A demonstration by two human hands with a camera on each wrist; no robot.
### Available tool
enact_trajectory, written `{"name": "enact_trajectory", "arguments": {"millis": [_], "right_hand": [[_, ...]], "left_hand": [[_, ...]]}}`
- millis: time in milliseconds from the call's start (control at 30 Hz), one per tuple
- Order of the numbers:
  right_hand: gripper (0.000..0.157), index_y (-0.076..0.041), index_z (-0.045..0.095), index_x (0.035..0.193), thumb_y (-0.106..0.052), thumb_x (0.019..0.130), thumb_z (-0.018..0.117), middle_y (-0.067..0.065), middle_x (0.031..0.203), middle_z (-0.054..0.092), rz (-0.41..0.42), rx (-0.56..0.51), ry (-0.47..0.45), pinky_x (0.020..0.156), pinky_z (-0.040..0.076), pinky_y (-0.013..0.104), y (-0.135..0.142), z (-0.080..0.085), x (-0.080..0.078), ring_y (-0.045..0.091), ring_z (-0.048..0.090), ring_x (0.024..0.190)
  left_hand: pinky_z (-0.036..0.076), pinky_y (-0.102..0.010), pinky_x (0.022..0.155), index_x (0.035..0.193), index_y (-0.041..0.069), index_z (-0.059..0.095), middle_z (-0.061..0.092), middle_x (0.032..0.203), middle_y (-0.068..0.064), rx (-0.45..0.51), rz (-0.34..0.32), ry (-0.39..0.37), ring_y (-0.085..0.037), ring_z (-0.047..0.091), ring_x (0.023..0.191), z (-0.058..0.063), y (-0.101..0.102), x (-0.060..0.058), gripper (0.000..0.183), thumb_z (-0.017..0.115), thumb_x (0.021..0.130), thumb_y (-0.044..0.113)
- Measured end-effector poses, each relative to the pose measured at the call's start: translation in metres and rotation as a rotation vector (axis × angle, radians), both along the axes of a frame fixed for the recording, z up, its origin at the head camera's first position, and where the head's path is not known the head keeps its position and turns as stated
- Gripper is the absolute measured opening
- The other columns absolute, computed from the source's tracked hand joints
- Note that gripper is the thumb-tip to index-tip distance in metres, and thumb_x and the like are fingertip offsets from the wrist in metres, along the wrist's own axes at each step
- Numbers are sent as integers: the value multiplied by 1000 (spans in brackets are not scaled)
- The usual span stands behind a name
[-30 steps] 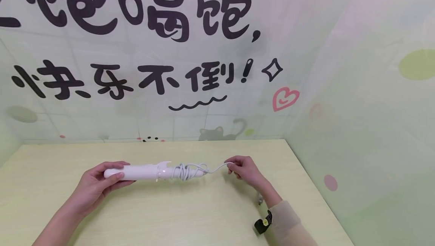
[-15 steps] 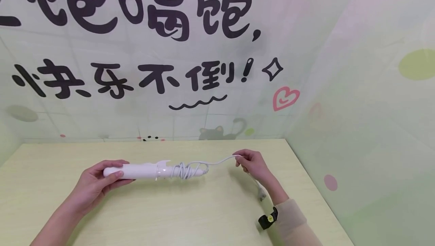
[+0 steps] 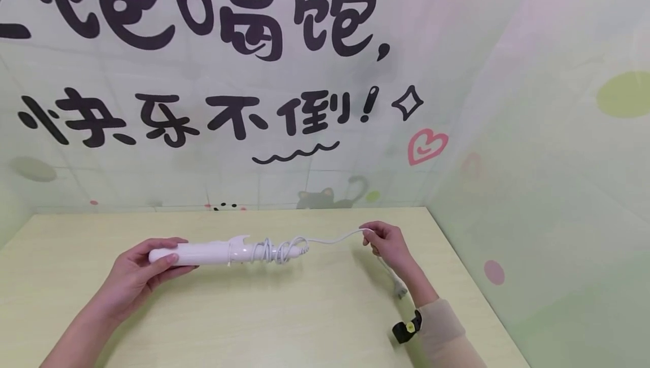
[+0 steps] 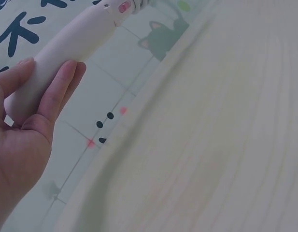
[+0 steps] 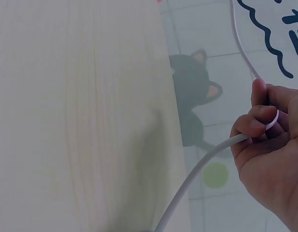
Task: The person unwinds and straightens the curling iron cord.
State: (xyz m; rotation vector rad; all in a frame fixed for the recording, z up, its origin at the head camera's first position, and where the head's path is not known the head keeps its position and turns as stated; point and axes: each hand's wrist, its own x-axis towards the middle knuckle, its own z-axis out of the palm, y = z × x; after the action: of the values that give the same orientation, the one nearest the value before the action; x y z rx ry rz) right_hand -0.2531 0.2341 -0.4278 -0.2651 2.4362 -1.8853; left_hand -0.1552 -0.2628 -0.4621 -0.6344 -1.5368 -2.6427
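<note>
My left hand (image 3: 137, 275) grips the thick rounded end of a white curling iron (image 3: 203, 253), raised above the table and lying nearly level. In the left wrist view, thumb and fingers of the left hand (image 4: 33, 116) wrap the smooth white body, and a small red part shows near its narrower section. Several loops of white cord (image 3: 265, 250) circle the handle at the right. My right hand (image 3: 388, 245) pinches the cord's free length (image 5: 243, 48) to the right of the iron. Below that hand dangles the plug (image 3: 400, 289).
The pale wooden table (image 3: 244, 317) lies beneath both hands. A printed wall (image 3: 228, 182) stands behind it, and another wall (image 3: 558, 215) rises on the right. A black strap device (image 3: 406, 329) hangs at the right wrist by the sleeve.
My right hand has moved right and slightly up, and a longer stretch of cord now spans from the handle to it. The plug has come into clearer view. The left hand shifted slightly left.
</note>
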Motion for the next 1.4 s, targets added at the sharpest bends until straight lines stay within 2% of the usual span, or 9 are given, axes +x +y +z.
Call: {"name": "enact_trajectory", "arguments": {"millis": [167,333,433,567,700,867,967,1167,1400], "right_hand": [[20,10,69,115,-5,103,61,4,76,66,-8,129,39,48,37,15,2,-5,-3,10,47,59],[18,11,70,112,-2,102,62,17,81,68,-18,195,88,58,42,18,3,-12,-5,19,58,74],[16,10,71,107,-3,101,63,20,84,67,-28,224,109,59,44,17,3,-15,-6,15,57,73],[13,7,74,100,-4,99,67,14,90,73,-48,268,135,67,54,16,4,-20,-8,8,61,78],[10,4,75,99,-3,98,68,10,94,74,-62,281,133,75,58,20,4,-22,-8,13,66,86],[14,4,74,100,-8,99,67,14,89,72,-32,304,122,69,56,21,4,-25,-8,18,65,82],[15,2,75,99,-10,101,66,11,86,72,-15,328,116,68,54,22,3,-27,-9,18,65,82],[13,-1,76,100,-8,101,65,7,93,74,-14,372,130,79,57,28,2,-30,-8,21,66,90],[12,0,74,106,-3,100,64,12,103,75,2,354,168,91,61,43,-5,-24,-4,27,68,98]], "left_hand": [[61,-47,92,120,-5,68,67,127,-9,-2,6,-8,-23,67,114,1,-1,-1,37,43,100,-23],[61,-49,92,121,-7,67,66,127,-11,18,-12,2,-23,66,115,0,-1,0,37,42,100,-24],[61,-48,92,120,-6,68,66,127,-10,0,-2,-5,-22,66,115,1,-1,-1,37,43,100,-23],[61,-47,92,119,-5,68,67,127,-9,-11,9,-13,-22,67,114,1,-2,-1,36,44,100,-23],[61,-47,92,119,-5,68,67,127,-9,-9,4,-6,-21,67,114,0,-3,-1,36,43,100,-23],[61,-48,92,119,-5,69,66,126,-9,5,5,-14,-21,66,115,0,-4,0,37,43,100,-23],[61,-48,92,120,-5,69,66,126,-9,14,6,-9,-22,67,114,-1,-4,1,38,43,99,-24],[61,-48,92,121,-6,68,66,126,-10,21,13,13,-24,67,114,-2,-4,1,38,43,99,-24],[61,-48,93,121,-6,68,66,126,-11,38,1,3,-25,67,114,-3,-5,1,39,42,99,-25]]}}
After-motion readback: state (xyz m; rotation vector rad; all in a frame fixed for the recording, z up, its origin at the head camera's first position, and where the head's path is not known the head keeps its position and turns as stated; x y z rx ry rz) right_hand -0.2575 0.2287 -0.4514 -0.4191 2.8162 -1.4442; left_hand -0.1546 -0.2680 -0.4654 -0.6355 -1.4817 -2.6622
